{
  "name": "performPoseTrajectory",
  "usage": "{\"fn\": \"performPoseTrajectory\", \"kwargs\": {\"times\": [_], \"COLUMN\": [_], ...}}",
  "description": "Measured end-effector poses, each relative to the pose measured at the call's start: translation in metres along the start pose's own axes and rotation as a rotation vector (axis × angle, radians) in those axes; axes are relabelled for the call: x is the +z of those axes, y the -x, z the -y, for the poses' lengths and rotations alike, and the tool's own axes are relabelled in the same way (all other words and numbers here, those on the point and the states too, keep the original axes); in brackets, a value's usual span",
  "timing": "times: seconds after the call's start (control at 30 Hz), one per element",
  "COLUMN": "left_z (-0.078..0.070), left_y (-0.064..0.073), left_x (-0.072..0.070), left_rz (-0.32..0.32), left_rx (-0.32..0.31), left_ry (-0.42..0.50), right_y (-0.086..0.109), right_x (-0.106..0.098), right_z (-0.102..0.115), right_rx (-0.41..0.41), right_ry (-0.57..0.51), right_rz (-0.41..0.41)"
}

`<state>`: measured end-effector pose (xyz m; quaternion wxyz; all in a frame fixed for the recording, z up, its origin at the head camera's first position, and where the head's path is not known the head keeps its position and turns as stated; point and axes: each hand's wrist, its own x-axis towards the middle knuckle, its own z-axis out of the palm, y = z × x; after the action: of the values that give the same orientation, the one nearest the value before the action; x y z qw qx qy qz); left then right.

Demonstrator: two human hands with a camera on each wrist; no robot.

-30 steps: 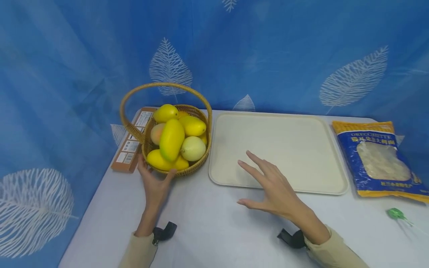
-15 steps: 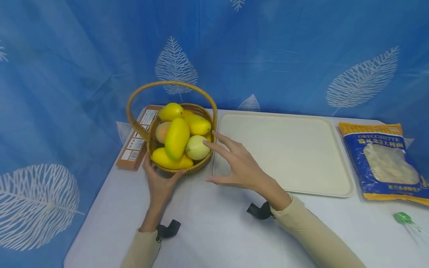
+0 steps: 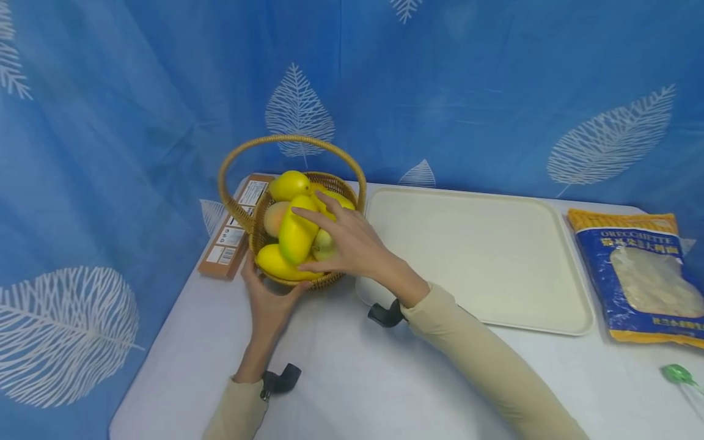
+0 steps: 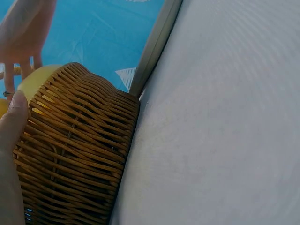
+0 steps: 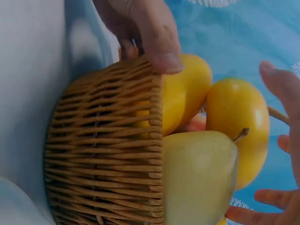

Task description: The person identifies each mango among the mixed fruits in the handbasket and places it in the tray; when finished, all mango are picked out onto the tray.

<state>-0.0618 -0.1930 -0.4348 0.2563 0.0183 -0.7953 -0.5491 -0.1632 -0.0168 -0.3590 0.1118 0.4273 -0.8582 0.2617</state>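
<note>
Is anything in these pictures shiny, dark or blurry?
Head view: the small print on the brown box is too soft to read; right wrist view: pale glare on a yellow fruit; left wrist view: the basket looks dark.

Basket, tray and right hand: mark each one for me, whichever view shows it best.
Basket (image 5: 105, 152): right wrist view, on its woven side wall.
Tray (image 3: 478, 256): head view, on its bare flat floor.
Right hand (image 3: 354, 244): head view, on the back of the hand.
</note>
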Motion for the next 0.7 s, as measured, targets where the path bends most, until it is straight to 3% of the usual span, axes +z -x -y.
{"fn": "performPoseTrajectory", "kwargs": {"times": [0.2, 0.7], "left_z": [-0.001, 0.000], "left_y": [-0.001, -0.002], "left_x": [0.000, 0.000], "left_rz": [0.005, 0.011], "left_rx": [-0.010, 0.004], "left_ry": [-0.007, -0.005], "right_y": [-0.011, -0.014], "right_x": [0.006, 0.021], "right_z": [-0.001, 0.001], "right_rx": [0.008, 0.052], "right_ry": [0.032, 0.029], "right_rz": [0.000, -0.021]}}
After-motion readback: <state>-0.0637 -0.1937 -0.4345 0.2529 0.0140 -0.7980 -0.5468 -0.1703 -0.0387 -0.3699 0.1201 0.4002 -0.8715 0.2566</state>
